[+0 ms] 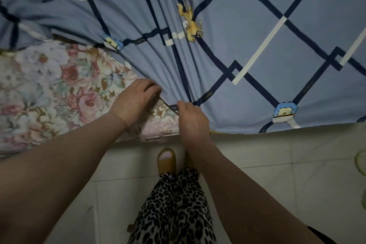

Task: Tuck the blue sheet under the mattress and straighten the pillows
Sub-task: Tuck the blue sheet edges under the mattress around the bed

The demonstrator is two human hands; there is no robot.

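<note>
Sheet covers bed top, edge pulled back diagonally, floral mattress bare at left. Left hand and right hand both pinch sheet hem, close together near bed edge. Folds fan out from grip. Slipper on tiled floor below.

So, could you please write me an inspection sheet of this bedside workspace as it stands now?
Surface: floral mattress partly bare at the left, up to the near edge.
Job's things: blue sheet covers the rest, bunched into folds toward the hands; pillows not seen.
Clutter: nothing seen on the bed.
Grippers: left hand and right hand both pinch the sheet's edge.
Cables: nothing seen.
Surroundings: pale tiled floor; slipper close to the bed; a green object at the right edge, unclear.
</note>
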